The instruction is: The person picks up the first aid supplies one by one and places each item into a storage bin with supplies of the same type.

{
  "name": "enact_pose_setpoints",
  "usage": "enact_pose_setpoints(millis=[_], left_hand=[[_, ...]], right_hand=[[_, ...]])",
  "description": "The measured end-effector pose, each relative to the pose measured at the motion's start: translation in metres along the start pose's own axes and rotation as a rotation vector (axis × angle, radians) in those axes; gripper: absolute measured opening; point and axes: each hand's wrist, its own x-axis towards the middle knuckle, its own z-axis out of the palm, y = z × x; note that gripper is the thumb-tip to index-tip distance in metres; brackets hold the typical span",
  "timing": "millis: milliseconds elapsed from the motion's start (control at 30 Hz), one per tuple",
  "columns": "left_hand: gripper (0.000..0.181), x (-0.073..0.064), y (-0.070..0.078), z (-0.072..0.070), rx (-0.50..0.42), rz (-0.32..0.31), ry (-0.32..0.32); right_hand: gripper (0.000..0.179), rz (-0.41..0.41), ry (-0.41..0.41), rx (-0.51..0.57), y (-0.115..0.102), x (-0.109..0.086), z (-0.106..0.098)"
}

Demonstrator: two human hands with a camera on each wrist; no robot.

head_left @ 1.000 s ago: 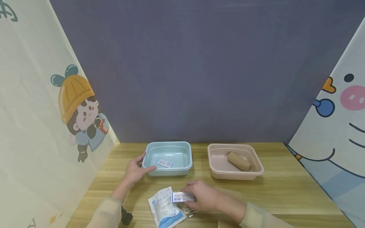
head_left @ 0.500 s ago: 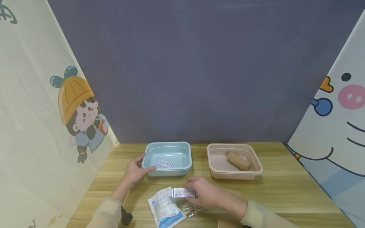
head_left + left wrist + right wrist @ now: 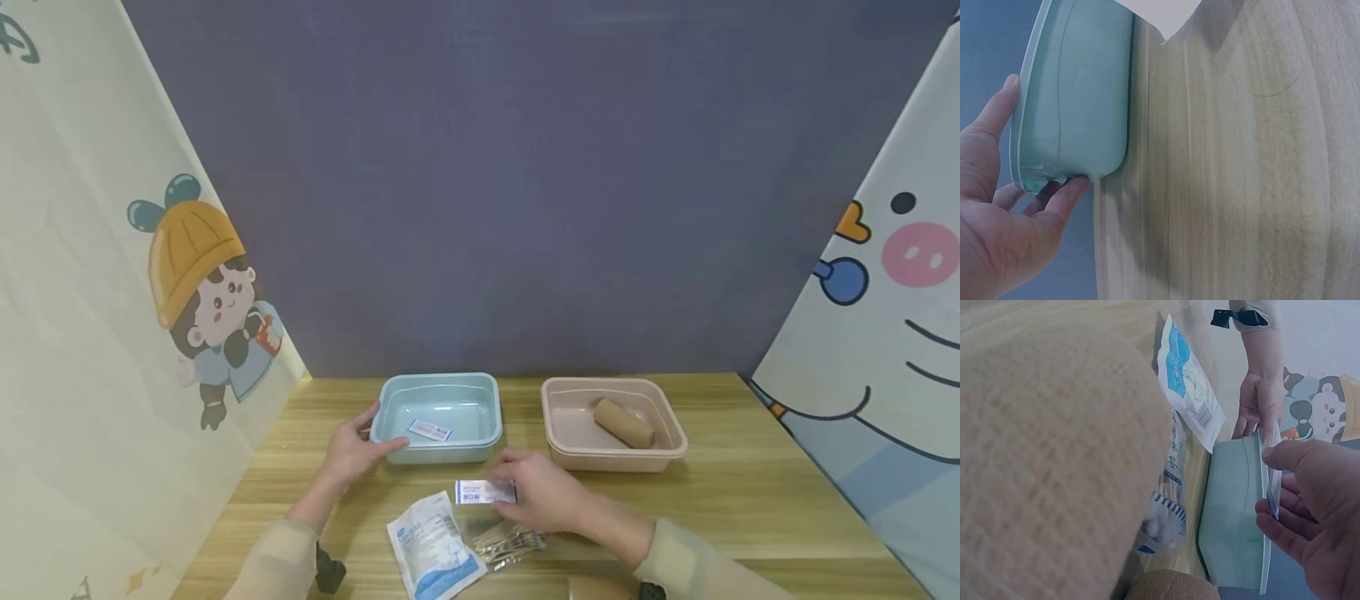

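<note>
My left hand (image 3: 352, 452) holds the near left corner of a light blue plastic basin (image 3: 438, 452). In the left wrist view its thumb lies along the basin's rim (image 3: 1017, 147) and its fingers reach under the end. One flat white-and-blue adhesive bandage packet (image 3: 430, 430) lies inside the basin. Between thumb and fingers, my right hand (image 3: 543, 493) pinches a similar adhesive bandage packet (image 3: 480, 492), raised in front of the basin. Below that hand are a clear bag of cotton swabs (image 3: 508, 543) and a white-and-blue sealed pouch (image 3: 437, 546).
To the right stands a pink basin (image 3: 611, 461) with a tan bandage roll (image 3: 624, 423) in it. Another tan roll (image 3: 592, 588) shows at the bottom edge; textured tan rolls (image 3: 1060, 469) loom close in the right wrist view. A dark partition (image 3: 517, 208) rises behind the table.
My right hand has lifted the packet away from the table and moved it toward the blue basin, uncovering more of the swab bag. The left hand stays on the basin.
</note>
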Motion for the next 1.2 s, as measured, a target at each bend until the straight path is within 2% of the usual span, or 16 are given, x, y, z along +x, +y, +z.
enact_pose_setpoints(millis=[400, 767, 1200], left_hand=[[0.103, 0.004, 0.000, 0.002, 0.012, -0.007, 0.003], [0.104, 0.002, -0.001, 0.001, 0.011, -0.004, -0.004], [0.104, 0.003, -0.005, 0.001, 0.008, 0.004, -0.011]], right_hand=[[0.027, 0.082, 0.000, 0.033, 0.008, 0.000, -0.010], [0.025, 0.014, 0.066, -0.008, 0.012, 0.002, -0.017], [0.027, 0.054, 0.075, -0.024, 0.014, 0.003, -0.027]])
